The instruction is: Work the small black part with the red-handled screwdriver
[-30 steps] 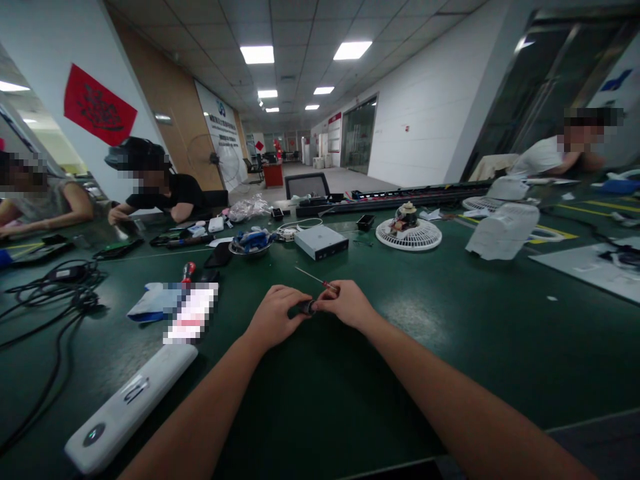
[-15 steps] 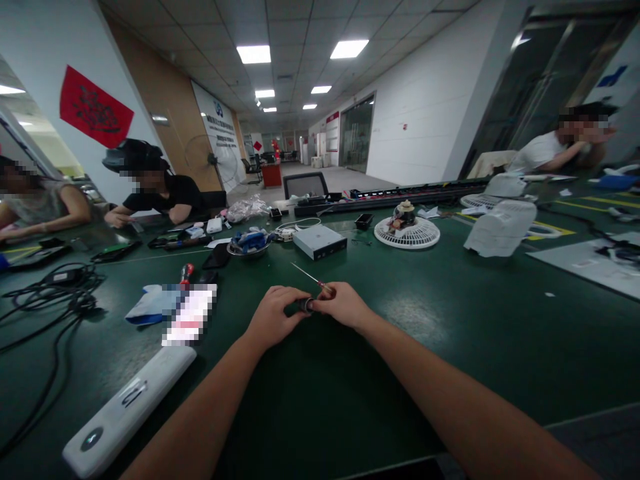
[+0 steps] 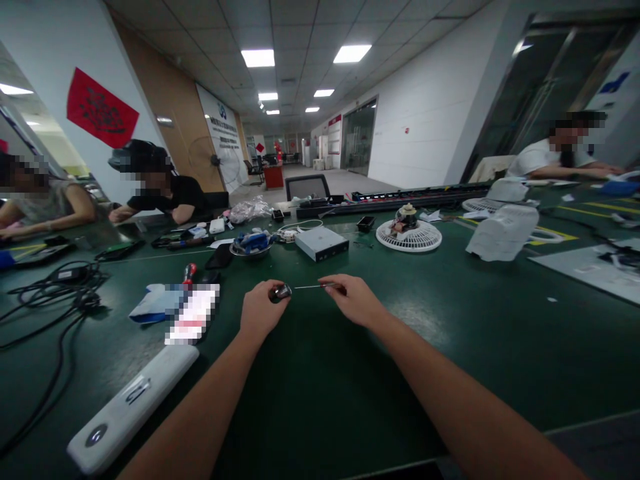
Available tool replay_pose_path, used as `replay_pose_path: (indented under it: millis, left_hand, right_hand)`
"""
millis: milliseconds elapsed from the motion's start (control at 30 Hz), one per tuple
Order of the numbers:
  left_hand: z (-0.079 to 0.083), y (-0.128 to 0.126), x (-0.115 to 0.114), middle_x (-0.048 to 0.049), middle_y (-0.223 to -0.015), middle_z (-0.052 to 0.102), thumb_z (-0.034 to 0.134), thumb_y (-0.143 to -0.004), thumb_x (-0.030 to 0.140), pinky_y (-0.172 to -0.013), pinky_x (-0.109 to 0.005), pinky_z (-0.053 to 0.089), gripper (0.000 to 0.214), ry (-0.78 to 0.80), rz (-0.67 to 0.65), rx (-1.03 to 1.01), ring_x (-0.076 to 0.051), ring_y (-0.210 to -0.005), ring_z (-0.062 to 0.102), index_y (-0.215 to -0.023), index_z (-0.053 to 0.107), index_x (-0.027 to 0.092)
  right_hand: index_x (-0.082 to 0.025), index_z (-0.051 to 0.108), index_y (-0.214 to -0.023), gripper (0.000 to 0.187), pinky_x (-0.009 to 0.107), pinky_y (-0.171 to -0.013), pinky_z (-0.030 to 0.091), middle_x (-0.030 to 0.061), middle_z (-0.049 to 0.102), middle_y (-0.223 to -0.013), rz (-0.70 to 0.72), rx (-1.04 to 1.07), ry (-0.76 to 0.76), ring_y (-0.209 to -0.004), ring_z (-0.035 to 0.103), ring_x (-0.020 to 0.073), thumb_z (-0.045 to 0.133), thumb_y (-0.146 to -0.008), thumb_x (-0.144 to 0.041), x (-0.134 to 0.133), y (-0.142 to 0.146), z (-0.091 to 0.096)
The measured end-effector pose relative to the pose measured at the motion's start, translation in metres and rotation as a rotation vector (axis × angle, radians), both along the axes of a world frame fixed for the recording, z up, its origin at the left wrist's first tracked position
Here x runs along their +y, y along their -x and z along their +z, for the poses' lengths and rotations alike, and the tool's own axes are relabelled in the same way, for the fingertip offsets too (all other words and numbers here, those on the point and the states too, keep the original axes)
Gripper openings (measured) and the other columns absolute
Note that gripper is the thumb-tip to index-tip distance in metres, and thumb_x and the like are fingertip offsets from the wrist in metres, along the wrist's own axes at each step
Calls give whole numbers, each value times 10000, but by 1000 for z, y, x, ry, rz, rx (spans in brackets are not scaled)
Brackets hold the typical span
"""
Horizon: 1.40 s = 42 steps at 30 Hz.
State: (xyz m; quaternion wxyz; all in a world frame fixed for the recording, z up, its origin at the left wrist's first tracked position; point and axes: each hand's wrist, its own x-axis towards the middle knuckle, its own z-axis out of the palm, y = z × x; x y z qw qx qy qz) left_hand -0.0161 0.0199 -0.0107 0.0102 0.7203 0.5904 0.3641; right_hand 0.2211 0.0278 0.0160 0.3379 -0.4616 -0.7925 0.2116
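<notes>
My left hand point(image 3: 260, 309) is closed around a small dark round part point(image 3: 281, 292) with a shiny face, held just above the green table point(image 3: 325, 373). My right hand point(image 3: 353, 299) pinches a thin screwdriver point(image 3: 313, 286) with a red handle. Its metal shaft lies level and points left, with the tip close to the small part. The two hands are a short way apart over the table's middle.
A white power strip point(image 3: 131, 405) lies at the near left, with black cables point(image 3: 55, 293) beyond it. Further back are a red-handled screwdriver point(image 3: 189, 272), a metal bowl of parts point(image 3: 250, 243), a silver box point(image 3: 321, 242), a white fan grille point(image 3: 409, 234) and a white housing point(image 3: 503, 231). Other people sit at left and far right.
My hands have drawn apart. The screwdriver, earlier angled up and away behind my joined hands, now lies level with its tip pointing at the part in my left hand.
</notes>
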Motion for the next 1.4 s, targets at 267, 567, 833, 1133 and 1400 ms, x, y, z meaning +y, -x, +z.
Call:
replay_pose_path:
  millis: [267,567,833,1133,1400]
  left_hand:
    - [6,-9,-5,-20,-948,697,744,-730,241,-787,-361,503,276,12,-134,25,-209,-855,644,-998,680,230]
    - [6,-13,-8,-25,-1040,693,721,-765,202,-873,-403,454,310,-15,-218,106,-226,-962,638,-1065,656,244]
    - [8,-13,-10,-27,-1052,694,707,-772,199,-873,-409,444,307,-18,-205,125,-232,-972,635,-1071,656,245]
    - [5,-10,-6,-50,-1036,698,697,-799,283,-829,-397,497,314,-70,-49,35,-241,-911,658,-1101,630,233]
    - [-2,-4,-1,-72,-979,705,651,-832,314,-771,-384,519,253,-47,60,-20,-252,-885,666,-1061,619,212]
  right_hand:
    - [-201,696,-1044,248,273,-659,406,43,678,-901,-41,4,5,-707,564,144,505,-884,-200,4,-1,-4]
    - [-195,694,-977,243,252,-564,342,5,632,-718,-65,63,130,-597,512,139,477,-872,-224,5,0,-4]
    - [-201,709,-933,219,258,-558,351,12,675,-738,-69,8,125,-596,541,144,502,-864,-227,-1,2,1]
    - [-193,657,-745,316,294,-566,319,68,654,-676,-203,-180,21,-604,563,179,487,-922,-393,-5,4,-1]
    - [-191,600,-766,184,295,-712,420,53,666,-885,-24,-30,107,-851,606,205,739,-719,-302,-1,22,-17]
